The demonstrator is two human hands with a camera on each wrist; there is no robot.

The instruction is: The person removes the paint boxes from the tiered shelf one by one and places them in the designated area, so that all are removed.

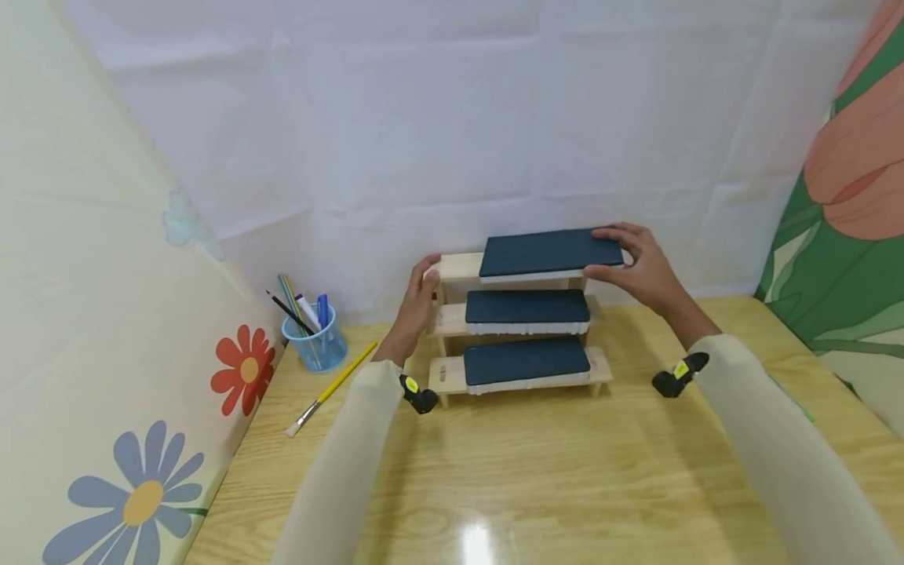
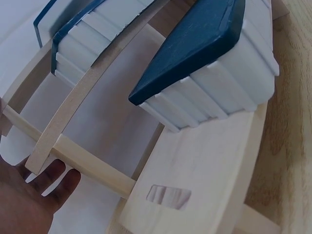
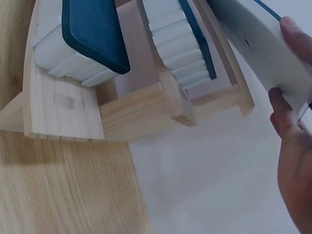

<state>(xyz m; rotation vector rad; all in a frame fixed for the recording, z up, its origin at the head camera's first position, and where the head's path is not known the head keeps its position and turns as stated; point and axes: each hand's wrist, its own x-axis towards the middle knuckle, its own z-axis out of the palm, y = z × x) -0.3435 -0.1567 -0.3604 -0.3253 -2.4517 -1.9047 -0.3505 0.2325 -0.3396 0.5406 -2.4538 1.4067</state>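
Observation:
A three-step wooden rack [image 1: 452, 373] stands at the back of the table. A dark blue box with a white ribbed base lies on each step: top box [image 1: 549, 253], middle box [image 1: 526, 309], bottom box [image 1: 526, 362]. My right hand [image 1: 636, 267] grips the right end of the top box [image 3: 253, 44], fingers above and thumb below. My left hand [image 1: 418, 298] holds the rack's left side near the top step, and the left wrist view shows its fingers [image 2: 48, 180] behind a rack slat [image 2: 73, 109].
A blue cup [image 1: 315, 339] of pens and pencils stands at the left. A yellow-handled paintbrush [image 1: 330, 388] lies on the wooden table [image 1: 537, 479]. A white cloth hangs behind; flowered panels close both sides.

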